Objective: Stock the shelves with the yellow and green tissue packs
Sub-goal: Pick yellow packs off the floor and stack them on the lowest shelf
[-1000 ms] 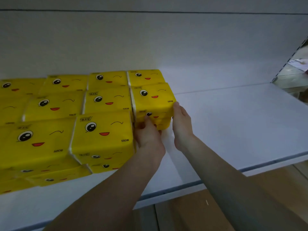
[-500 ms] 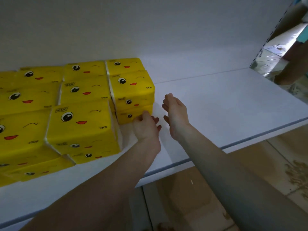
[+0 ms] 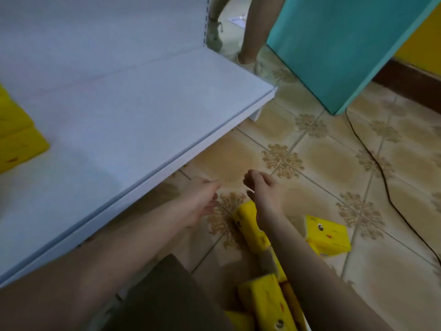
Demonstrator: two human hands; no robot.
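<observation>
Yellow tissue packs [image 3: 328, 235] are scattered on the tiled floor [image 3: 334, 161] under the forearms, and further packs [image 3: 16, 139] are stacked at the left edge of the white shelf [image 3: 143, 111]. The left hand [image 3: 200, 201] and right hand [image 3: 262, 187] are held above the floor just off the shelf's front edge, both empty with fingers loosely curled. A black cable [image 3: 381, 173] is laid across the patterned beige tiles. A teal panel [image 3: 346, 44] is set beyond the shelf end, with another person's legs [image 3: 250, 32] beside it.

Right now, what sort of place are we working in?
Probably a small shop mid-stocking: a white display shelf with a slotted upright, yellow tissue packs stacked on it, more packs loose on the tiled floor.
</observation>
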